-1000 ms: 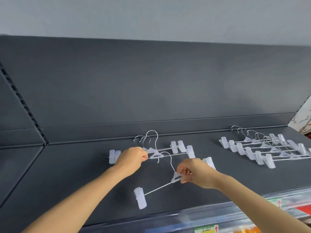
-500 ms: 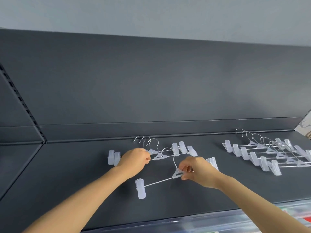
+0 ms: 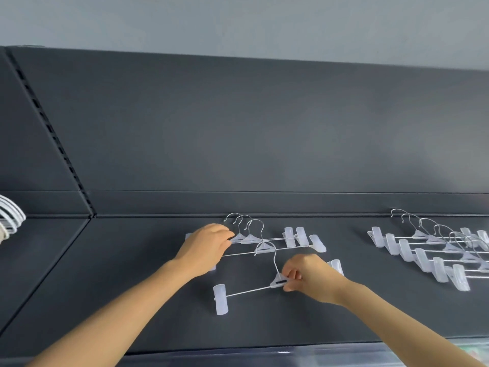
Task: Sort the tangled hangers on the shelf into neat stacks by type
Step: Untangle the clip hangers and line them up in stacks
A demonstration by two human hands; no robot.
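On the dark shelf (image 3: 132, 300) lies a small group of clear clip hangers with wire hooks (image 3: 264, 238). My left hand (image 3: 205, 247) rests on their left ends, fingers closed over the bars near the hooks. One clip hanger (image 3: 248, 288) lies apart, nearer the front edge and tilted, its left clip visible. My right hand (image 3: 309, 278) pinches the clear centre piece of that hanger and covers its right half. A neat overlapping row of the same clip hangers (image 3: 434, 250) sits at the right.
White hangers (image 3: 9, 215) poke in at the far left on the adjoining shelf section. A dark back panel (image 3: 264, 128) rises behind the shelf. The shelf's front edge (image 3: 264, 350) runs along the bottom, with a clear strip under it.
The lone hanger in my right hand has come a little toward the front edge, away from the group. My left hand stays on the group. The camera has tilted up and to the left.
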